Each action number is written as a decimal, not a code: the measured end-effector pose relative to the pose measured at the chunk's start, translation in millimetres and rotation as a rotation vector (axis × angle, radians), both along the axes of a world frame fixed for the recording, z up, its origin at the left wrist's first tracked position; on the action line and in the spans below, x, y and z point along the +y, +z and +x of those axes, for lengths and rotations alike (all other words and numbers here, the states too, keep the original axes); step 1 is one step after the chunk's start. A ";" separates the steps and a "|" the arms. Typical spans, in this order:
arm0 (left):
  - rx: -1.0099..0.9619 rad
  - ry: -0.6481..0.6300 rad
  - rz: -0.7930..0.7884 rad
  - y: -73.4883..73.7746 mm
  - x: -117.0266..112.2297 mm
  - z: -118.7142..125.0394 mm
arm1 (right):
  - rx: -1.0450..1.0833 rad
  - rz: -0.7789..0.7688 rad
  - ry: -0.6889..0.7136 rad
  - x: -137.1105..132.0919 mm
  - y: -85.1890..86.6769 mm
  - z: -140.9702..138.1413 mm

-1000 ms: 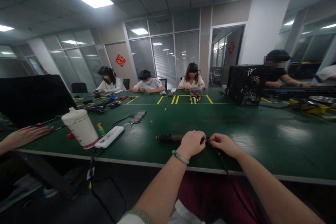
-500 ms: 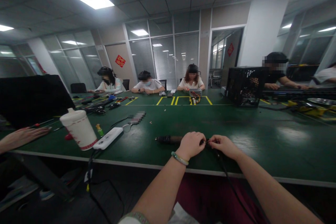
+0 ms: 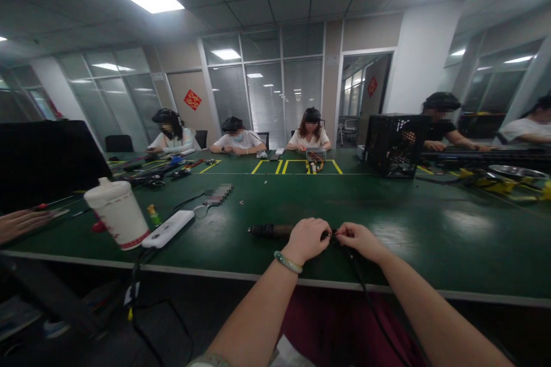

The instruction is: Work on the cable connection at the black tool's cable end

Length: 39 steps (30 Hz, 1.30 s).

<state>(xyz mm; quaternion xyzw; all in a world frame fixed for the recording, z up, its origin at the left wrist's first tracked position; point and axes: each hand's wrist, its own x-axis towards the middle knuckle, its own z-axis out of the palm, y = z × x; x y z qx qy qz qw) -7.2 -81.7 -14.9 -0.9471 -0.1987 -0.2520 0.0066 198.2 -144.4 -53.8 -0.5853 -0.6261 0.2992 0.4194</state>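
Observation:
An electric screwdriver [image 3: 269, 230], a dark cylinder with a brownish grip, lies along the green table with its tip pointing left. My left hand [image 3: 310, 239] is closed around its rear end and hides that part. Close beside it, my right hand [image 3: 357, 241] pinches the end of a black cable [image 3: 359, 275], which runs down over the table edge toward my lap. Fingertips of both hands nearly meet, and a small shiny piece shows between them. Whether the cable end sits inside the screwdriver cannot be seen.
To the left stand a white lidded cup [image 3: 118, 215], a white power strip [image 3: 169, 228] and a small green-and-yellow bottle [image 3: 154, 215]. A black computer case [image 3: 391, 146] stands at the right. Several people sit across the table; another person's hand [image 3: 26, 223] rests at the far left.
The view has turned slightly, so most things appear shifted left. Both hands keep their hold on the screwdriver and the cable, with little visible difference.

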 end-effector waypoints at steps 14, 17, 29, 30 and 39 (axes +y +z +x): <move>-0.016 0.007 -0.023 2.2 -3.0 0.0 | -0.031 -0.003 -0.006 -0.8 2.0 -1.7; -0.033 -0.004 -0.026 2.4 -2.9 -0.9 | -0.037 -0.004 -0.012 -0.5 0.8 -1.3; 0.012 0.019 -0.022 4.2 -4.4 -0.5 | -0.077 0.005 -0.016 -1.6 3.3 -2.4; 0.013 0.020 -0.022 4.3 -4.6 -0.5 | -0.070 0.002 -0.016 -1.5 3.0 -2.6; 0.003 0.000 -0.035 4.0 -2.4 -0.6 | -0.028 -0.007 -0.012 -1.3 2.2 -2.1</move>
